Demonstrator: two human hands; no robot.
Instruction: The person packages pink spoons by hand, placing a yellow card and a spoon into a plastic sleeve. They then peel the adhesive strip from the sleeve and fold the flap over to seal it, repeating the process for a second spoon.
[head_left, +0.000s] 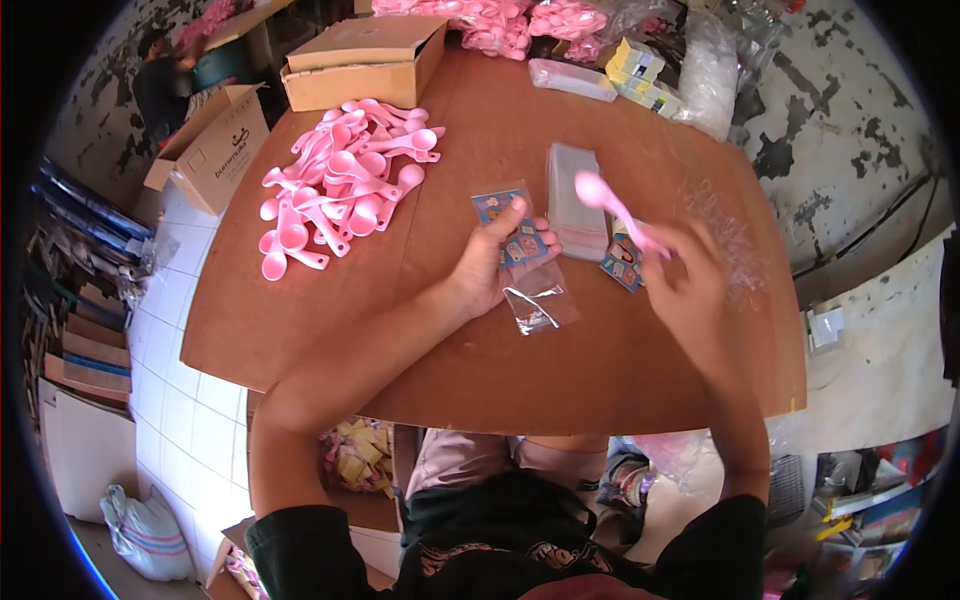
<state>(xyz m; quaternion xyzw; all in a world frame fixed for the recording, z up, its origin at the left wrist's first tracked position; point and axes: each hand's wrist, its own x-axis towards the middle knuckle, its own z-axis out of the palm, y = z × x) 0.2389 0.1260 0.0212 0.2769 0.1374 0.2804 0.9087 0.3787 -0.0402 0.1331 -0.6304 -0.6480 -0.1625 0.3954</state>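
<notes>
My left hand [500, 250] holds a clear plastic bag [540, 300] with a blue printed card [522, 245] in it, thumb on top. In my right hand [685, 265] is a pink spoon [610, 200], gripped by its handle, its bowl pointing up and left. Beneath the spoon lies a stack of clear bags [572, 195], with more blue printed cards [622, 265] beside my right fingers. A heap of pink spoons [345, 170] covers the table's left part.
A cardboard box [365, 65] stands on the table [440, 350] at the back left. Pink bagged items [490, 20], small yellow boxes [642, 75] and a plastic roll [708, 80] line the far edge. Another person [165, 85] is at upper left, near an open carton [220, 150].
</notes>
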